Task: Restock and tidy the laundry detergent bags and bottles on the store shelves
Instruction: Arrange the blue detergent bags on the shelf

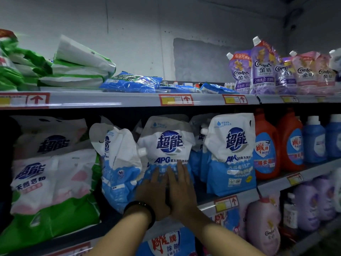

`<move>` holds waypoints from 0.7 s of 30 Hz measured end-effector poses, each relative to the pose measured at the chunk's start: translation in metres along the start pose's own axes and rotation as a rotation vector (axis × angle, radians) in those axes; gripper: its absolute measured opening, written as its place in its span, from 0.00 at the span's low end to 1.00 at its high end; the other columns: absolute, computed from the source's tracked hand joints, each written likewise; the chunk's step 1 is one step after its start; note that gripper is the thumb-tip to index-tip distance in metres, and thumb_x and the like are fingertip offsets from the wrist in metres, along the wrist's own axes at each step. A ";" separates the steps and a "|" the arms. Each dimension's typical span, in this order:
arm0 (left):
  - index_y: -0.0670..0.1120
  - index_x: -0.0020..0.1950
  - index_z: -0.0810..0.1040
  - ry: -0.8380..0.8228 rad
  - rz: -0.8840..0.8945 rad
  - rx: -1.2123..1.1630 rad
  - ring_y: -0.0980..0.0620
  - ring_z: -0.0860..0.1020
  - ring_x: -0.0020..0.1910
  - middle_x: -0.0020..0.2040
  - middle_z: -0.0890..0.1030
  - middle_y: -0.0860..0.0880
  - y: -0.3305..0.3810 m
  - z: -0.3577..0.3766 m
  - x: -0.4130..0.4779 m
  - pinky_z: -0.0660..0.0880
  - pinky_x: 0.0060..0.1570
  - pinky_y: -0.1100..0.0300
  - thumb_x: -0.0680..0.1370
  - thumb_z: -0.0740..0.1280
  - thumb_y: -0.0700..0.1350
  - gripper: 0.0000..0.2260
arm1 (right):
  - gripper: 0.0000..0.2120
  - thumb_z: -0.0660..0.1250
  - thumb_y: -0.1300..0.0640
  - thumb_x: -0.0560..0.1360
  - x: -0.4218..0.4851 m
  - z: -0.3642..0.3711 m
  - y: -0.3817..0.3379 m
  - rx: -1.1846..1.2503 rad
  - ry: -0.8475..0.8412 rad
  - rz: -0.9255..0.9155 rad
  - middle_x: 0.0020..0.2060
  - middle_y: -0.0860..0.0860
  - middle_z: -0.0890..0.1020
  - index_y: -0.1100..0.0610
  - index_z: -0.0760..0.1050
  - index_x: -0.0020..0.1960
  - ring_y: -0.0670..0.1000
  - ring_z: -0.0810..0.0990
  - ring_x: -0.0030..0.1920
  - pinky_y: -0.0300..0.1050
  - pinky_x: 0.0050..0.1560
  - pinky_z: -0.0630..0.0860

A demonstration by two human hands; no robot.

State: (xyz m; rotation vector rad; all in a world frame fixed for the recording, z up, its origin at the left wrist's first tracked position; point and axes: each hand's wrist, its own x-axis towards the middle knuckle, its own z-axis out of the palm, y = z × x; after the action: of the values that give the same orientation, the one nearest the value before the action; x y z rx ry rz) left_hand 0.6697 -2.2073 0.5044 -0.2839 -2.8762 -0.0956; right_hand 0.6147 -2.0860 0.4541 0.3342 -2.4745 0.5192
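Grey store shelves; dim wall

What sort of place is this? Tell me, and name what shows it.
Probably a store's laundry aisle: tiered shelves with red price tags, rows of identical detergent pouches, and orange detergent bottles beside them.

Two orange bottles, two blue bottles, three front white-and-blue pouches, two hands.
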 end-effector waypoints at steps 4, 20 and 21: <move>0.52 0.85 0.35 -0.070 -0.102 0.137 0.33 0.59 0.81 0.83 0.32 0.38 0.014 -0.008 0.013 0.64 0.78 0.41 0.79 0.64 0.57 0.45 | 0.56 0.72 0.40 0.77 0.004 -0.008 0.021 -0.144 -0.179 -0.045 0.81 0.48 0.24 0.42 0.29 0.83 0.60 0.28 0.82 0.67 0.83 0.45; 0.49 0.82 0.28 -0.041 -0.083 0.168 0.33 0.28 0.80 0.81 0.28 0.35 0.041 0.057 0.075 0.46 0.75 0.23 0.80 0.65 0.64 0.51 | 0.51 0.71 0.49 0.81 0.030 -0.014 0.053 0.012 -0.304 0.121 0.83 0.66 0.45 0.41 0.33 0.84 0.66 0.74 0.73 0.63 0.69 0.74; 0.49 0.82 0.27 -0.020 -0.025 0.117 0.34 0.25 0.79 0.79 0.24 0.36 0.035 0.062 0.075 0.46 0.76 0.24 0.77 0.68 0.66 0.55 | 0.51 0.70 0.50 0.81 0.027 -0.014 0.052 0.010 -0.291 0.116 0.83 0.66 0.48 0.42 0.32 0.84 0.66 0.75 0.72 0.62 0.68 0.74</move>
State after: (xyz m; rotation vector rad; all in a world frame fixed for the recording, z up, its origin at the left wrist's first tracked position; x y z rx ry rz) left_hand 0.5903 -2.1538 0.4649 -0.2281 -2.8921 0.0713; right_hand 0.5815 -2.0369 0.4654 0.2889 -2.7868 0.5641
